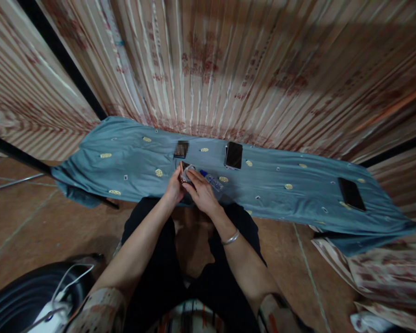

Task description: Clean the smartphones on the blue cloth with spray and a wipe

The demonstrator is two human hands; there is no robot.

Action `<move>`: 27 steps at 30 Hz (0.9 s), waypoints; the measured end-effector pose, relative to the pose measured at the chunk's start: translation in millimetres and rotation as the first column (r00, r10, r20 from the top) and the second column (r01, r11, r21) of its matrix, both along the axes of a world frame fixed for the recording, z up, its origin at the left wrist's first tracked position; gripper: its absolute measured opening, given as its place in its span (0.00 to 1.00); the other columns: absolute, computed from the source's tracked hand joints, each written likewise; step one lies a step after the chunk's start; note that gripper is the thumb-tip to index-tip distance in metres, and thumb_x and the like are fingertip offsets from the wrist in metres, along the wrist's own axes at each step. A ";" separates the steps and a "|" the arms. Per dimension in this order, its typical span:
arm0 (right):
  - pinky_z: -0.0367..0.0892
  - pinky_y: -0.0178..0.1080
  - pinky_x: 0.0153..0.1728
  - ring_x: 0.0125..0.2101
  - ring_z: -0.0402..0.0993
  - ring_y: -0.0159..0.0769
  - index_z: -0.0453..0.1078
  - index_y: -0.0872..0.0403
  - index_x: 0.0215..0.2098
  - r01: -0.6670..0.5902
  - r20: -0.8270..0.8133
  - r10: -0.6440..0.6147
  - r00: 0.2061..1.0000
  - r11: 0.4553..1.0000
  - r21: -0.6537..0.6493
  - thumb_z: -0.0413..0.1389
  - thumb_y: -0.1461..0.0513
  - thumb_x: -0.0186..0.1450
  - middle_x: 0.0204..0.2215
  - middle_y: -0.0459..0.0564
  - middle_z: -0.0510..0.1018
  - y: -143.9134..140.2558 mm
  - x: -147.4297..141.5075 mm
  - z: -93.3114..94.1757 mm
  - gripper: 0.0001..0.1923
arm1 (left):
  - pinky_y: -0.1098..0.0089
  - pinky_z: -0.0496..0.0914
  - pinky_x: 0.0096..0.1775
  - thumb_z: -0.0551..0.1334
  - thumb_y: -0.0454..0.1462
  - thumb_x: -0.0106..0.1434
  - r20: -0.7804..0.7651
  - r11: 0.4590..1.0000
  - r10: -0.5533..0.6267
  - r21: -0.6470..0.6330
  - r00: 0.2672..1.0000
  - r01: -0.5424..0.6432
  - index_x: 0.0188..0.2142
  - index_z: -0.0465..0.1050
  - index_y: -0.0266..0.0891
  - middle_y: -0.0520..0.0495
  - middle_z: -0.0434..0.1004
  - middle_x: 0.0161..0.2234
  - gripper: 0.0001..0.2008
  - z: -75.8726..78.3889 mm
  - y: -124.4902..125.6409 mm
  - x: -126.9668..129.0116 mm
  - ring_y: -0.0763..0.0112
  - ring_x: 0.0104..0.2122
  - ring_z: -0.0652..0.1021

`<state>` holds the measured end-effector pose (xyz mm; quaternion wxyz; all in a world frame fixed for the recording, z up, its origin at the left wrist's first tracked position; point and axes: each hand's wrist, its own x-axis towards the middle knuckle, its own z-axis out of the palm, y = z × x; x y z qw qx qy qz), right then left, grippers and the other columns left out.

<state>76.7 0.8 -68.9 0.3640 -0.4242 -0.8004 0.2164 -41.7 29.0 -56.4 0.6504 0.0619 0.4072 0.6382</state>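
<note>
Being held between both hands, a small dark device (185,173) with a pale cloth or wipe on it is being kept just above the near edge of the blue cloth (131,152). The left hand (175,187) is being closed around the device from the side, and the right hand (201,190) is being pressed over its top with the fingers (194,174) bent on the pale piece; what exactly this piece is cannot be told, because it is small and blurred. A bracelet (230,238) is being worn on the right wrist.

Just beside the right hand, a small bottle (211,181) with a blue cap is lying on the cloth. A phone (234,155) is lying farther back, face up, and another phone (351,194) is lying well apart to the right. A small blurred item (181,149) is lying behind the hands.

As a judgement, the work seems to be in its middle: one device is being handled, while the two phones are lying untouched, so more seems to be left than done.
</note>
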 end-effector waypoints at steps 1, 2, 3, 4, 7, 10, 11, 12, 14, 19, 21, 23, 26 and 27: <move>0.60 0.49 0.71 0.68 0.66 0.43 0.69 0.53 0.66 0.005 -0.019 -0.006 1.000 1.000 -0.008 0.55 0.56 0.75 0.67 0.58 0.72 -0.3 -0.7 0.0 0.24 | 0.74 0.72 0.33 0.61 0.37 0.69 0.001 1.000 -0.009 0.009 1.000 0.009 0.32 0.76 0.37 0.52 0.78 0.25 0.10 -0.2 -0.3 0.2 0.74 0.23 0.76; 0.60 0.49 0.71 0.68 0.67 0.42 0.70 0.53 0.66 0.013 -0.043 -0.013 0.999 1.000 -0.016 0.54 0.56 0.75 0.67 0.58 0.72 -0.2 -1.2 -0.1 0.23 | 0.75 0.72 0.34 0.61 0.36 0.68 0.005 1.000 -0.021 0.017 1.000 0.021 0.33 0.77 0.36 0.52 0.79 0.25 0.09 -0.2 -0.7 0.4 0.74 0.24 0.77; 0.60 0.48 0.71 0.68 0.68 0.42 0.71 0.53 0.65 0.020 -0.076 -0.022 0.997 0.999 -0.026 0.53 0.57 0.75 0.66 0.58 0.73 0.5 -1.4 -0.4 0.23 | 0.75 0.72 0.35 0.61 0.36 0.68 0.012 0.999 -0.032 0.024 0.999 0.032 0.33 0.77 0.36 0.52 0.80 0.26 0.08 -0.1 -1.0 0.9 0.74 0.25 0.78; 0.61 0.48 0.70 0.67 0.69 0.41 0.72 0.53 0.64 0.027 -0.118 -0.031 0.993 0.999 -0.037 0.52 0.57 0.75 0.65 0.58 0.74 1.9 -1.5 -0.9 0.22 | 0.74 0.73 0.36 0.61 0.36 0.69 0.016 0.999 -0.043 0.025 0.999 0.042 0.33 0.77 0.36 0.51 0.80 0.27 0.08 0.0 -1.2 1.5 0.74 0.26 0.78; 0.65 0.47 0.68 0.63 0.74 0.40 0.77 0.53 0.58 0.043 -0.283 -0.067 0.957 0.995 -0.090 0.49 0.59 0.76 0.61 0.55 0.79 8.5 -1.0 -3.6 0.19 | 0.73 0.74 0.37 0.57 0.35 0.70 -0.017 0.996 -0.087 0.001 0.996 0.087 0.33 0.77 0.36 0.51 0.79 0.25 0.12 -1.2 -1.6 3.7 0.72 0.27 0.79; 0.70 0.47 0.64 0.59 0.78 0.41 0.79 0.51 0.54 0.062 -0.403 -0.124 0.907 0.985 -0.162 0.53 0.60 0.73 0.57 0.53 0.82 15.2 -1.2 -7.5 0.16 | 0.72 0.75 0.36 0.58 0.33 0.68 -0.092 0.990 -0.137 0.001 0.986 0.138 0.34 0.79 0.37 0.49 0.81 0.25 0.10 -6.3 -1.8 5.6 0.68 0.30 0.82; 0.71 0.47 0.62 0.57 0.79 0.42 0.79 0.52 0.54 0.076 -0.425 -0.149 0.893 0.980 -0.184 0.56 0.60 0.71 0.56 0.53 0.82 16.6 -1.8 -8.8 0.16 | 0.71 0.76 0.36 0.60 0.33 0.66 -0.111 0.988 -0.149 0.010 0.983 0.151 0.35 0.79 0.37 0.49 0.82 0.26 0.08 -8.6 -2.0 6.0 0.66 0.31 0.83; 0.73 0.46 0.60 0.56 0.80 0.42 0.79 0.52 0.54 0.096 -0.440 -0.178 0.880 0.974 -0.204 0.58 0.59 0.69 0.56 0.53 0.83 17.4 -2.6 -10.0 0.17 | 0.71 0.76 0.35 0.62 0.33 0.65 -0.125 0.987 -0.157 0.018 0.980 0.160 0.35 0.80 0.37 0.48 0.82 0.27 0.06 -10.8 -2.4 6.3 0.66 0.31 0.83; 0.75 0.45 0.58 0.54 0.81 0.42 0.77 0.53 0.56 0.149 -0.447 -0.242 0.861 0.961 -0.232 0.61 0.60 0.66 0.57 0.54 0.82 17.7 -4.8 -11.8 0.20 | 0.72 0.74 0.32 0.65 0.33 0.62 -0.145 0.984 -0.168 0.031 0.975 0.174 0.36 0.80 0.38 0.48 0.83 0.28 0.04 -14.0 -3.7 6.4 0.66 0.29 0.82; 0.73 0.46 0.59 0.57 0.79 0.44 0.76 0.54 0.58 0.258 -0.335 -0.327 0.884 0.937 -0.234 0.57 0.59 0.69 0.58 0.57 0.81 14.8 -7.6 -10.8 0.20 | 0.74 0.68 0.26 0.70 0.32 0.58 -0.217 0.982 -0.170 0.043 0.961 0.184 0.32 0.81 0.36 0.51 0.79 0.23 0.01 -9.1 -9.5 5.7 0.72 0.23 0.77; 0.73 0.47 0.59 0.56 0.80 0.46 0.75 0.54 0.59 0.267 -0.272 -0.324 0.906 0.936 -0.228 0.55 0.59 0.71 0.56 0.57 0.82 13.9 -6.0 -9.2 0.20 | 0.74 0.66 0.24 0.70 0.33 0.59 -0.239 0.984 -0.153 0.050 0.959 0.170 0.29 0.80 0.35 0.51 0.78 0.22 0.04 -3.7 -11.1 6.1 0.73 0.21 0.74; 0.74 0.46 0.56 0.54 0.81 0.46 0.74 0.54 0.59 0.272 -0.227 -0.324 0.918 0.934 -0.231 0.53 0.58 0.72 0.53 0.57 0.84 14.0 -2.9 -7.9 0.20 | 0.74 0.66 0.24 0.70 0.36 0.60 -0.254 0.987 -0.136 0.048 0.958 0.152 0.27 0.79 0.35 0.50 0.78 0.22 0.07 1.3 -11.8 6.6 0.74 0.21 0.74; 0.75 0.44 0.53 0.49 0.83 0.45 0.75 0.54 0.58 0.265 -0.255 -0.328 0.910 0.931 -0.253 0.53 0.57 0.73 0.48 0.54 0.86 16.4 3.0 -7.8 0.19 | 0.74 0.66 0.24 0.70 0.37 0.63 -0.258 0.991 -0.121 0.027 0.959 0.132 0.27 0.78 0.35 0.49 0.78 0.24 0.09 5.6 -11.5 5.6 0.73 0.23 0.75; 0.75 0.43 0.52 0.48 0.83 0.44 0.76 0.53 0.56 0.254 -0.291 -0.329 0.899 0.930 -0.266 0.52 0.57 0.73 0.46 0.53 0.86 17.7 4.7 -8.2 0.18 | 0.74 0.67 0.25 0.69 0.36 0.63 -0.254 0.992 -0.118 0.021 0.960 0.127 0.27 0.78 0.35 0.49 0.79 0.25 0.09 6.1 -11.3 4.7 0.73 0.23 0.76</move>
